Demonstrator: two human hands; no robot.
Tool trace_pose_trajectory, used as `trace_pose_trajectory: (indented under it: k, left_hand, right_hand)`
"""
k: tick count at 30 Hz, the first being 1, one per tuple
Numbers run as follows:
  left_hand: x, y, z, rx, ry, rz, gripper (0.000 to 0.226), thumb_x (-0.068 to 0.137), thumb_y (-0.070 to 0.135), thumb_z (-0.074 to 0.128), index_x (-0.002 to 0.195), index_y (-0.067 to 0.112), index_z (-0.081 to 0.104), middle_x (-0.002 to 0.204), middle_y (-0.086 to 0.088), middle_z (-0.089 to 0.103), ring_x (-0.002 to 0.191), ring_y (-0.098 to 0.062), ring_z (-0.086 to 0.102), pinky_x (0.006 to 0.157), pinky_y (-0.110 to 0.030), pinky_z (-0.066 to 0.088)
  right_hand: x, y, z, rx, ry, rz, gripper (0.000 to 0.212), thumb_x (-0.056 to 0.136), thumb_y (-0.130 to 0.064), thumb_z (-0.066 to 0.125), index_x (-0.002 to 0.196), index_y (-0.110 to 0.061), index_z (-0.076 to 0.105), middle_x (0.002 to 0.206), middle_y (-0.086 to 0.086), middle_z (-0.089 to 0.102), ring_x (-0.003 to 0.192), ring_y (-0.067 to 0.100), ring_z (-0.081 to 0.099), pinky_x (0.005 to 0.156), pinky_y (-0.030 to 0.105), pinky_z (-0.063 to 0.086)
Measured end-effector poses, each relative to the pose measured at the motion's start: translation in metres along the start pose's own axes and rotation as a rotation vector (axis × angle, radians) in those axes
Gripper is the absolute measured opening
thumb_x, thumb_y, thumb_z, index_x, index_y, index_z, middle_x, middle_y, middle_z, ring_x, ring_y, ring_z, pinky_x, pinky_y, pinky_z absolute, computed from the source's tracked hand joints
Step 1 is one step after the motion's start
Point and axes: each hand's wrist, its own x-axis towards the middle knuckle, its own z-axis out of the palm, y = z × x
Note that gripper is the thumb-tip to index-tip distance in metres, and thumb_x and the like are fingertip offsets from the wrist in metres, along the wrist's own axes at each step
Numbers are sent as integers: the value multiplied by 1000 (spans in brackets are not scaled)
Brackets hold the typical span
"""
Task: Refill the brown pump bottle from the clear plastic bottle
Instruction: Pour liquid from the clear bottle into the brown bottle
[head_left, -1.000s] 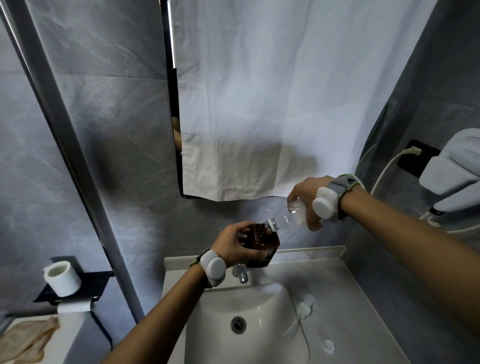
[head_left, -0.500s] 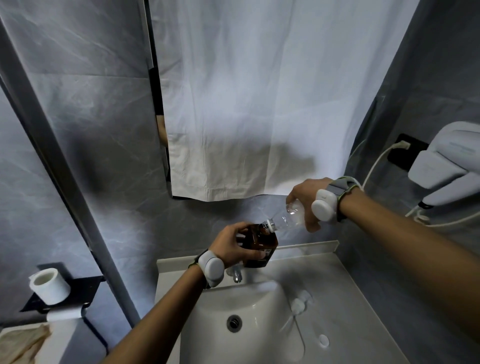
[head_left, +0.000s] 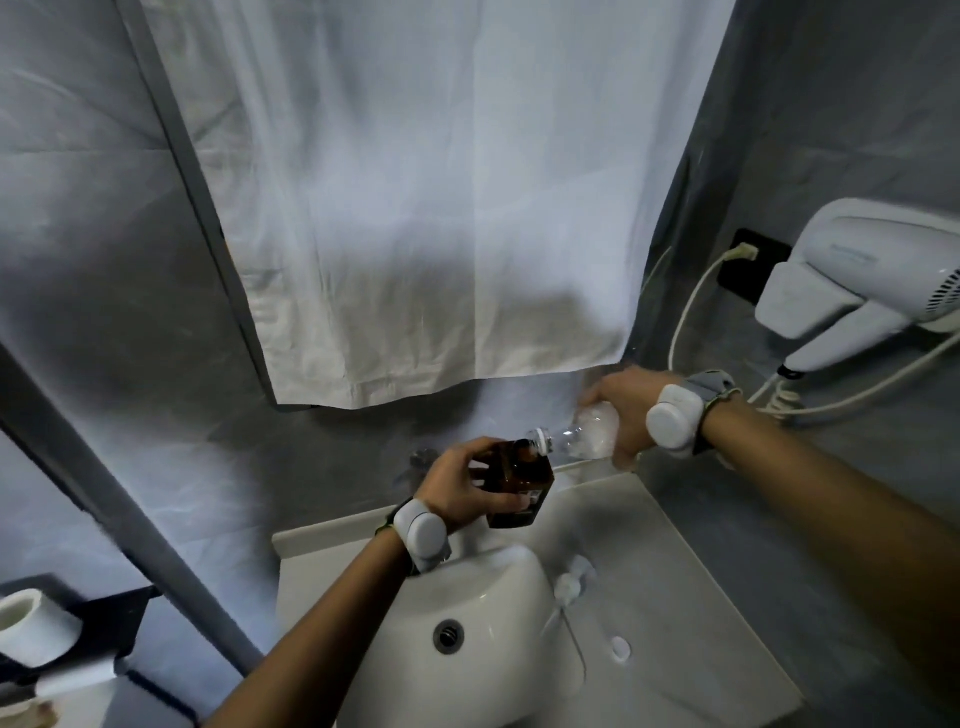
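Mid-pour. Left hand (head_left: 457, 486) grip wraps the brown pump bottle (head_left: 519, 483), held above the sink (head_left: 467, 597). Right hand (head_left: 626, 415) grip clasps the clear plastic bottle (head_left: 582, 434), tilted, neck at the brown bottle's mouth. Fill level unreadable; pump head apparently off, refitting remains.

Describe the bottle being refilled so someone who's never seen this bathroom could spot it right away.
Find the white sink below the hanging white cloth. Just above its back edge, the left hand grips the brown pump bottle. It is dark amber and squarish, unlike the clear plastic bottle tipped into its mouth.
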Motion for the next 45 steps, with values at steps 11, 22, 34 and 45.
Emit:
trace_pose_trajectory:
  k: [11,22,34,45]
  left_hand:
    - [40,9,51,-12,-112,5,52,59,40,90,103,55,66,104,20,73,98,-2,71,87,-15,54]
    - [88,-2,123,-8,-181,-80,53,58,36,92,101,52,65,103,13,74,98,-6,72,93,-28,56]
    - [125,-44,224,-139,-193,-333,67,69,10,91,128,21,61,125,0,67,115,-15,66,90,-24,57]
    - [123,-103,272,-129,-290,-468,67,72,3,87,131,18,58,131,-5,62,121,-20,63,99,-40,56]
  right_hand:
    - [-14,67,62,400,86,75,67,68,-19,95,130,-18,69,122,3,74,114,24,68,94,32,54]
    - [-37,126,148,864,291,251,55,61,-24,101,102,-36,67,91,-22,72,84,-6,67,66,9,51]
    - [-47,171,258,1208,450,565,63,46,-45,99,100,-41,67,97,-16,75,92,7,71,78,35,61]
    - [-41,171,313,1185,452,588,56,67,-21,99,98,-42,57,93,-23,65,86,-9,62,67,5,48]
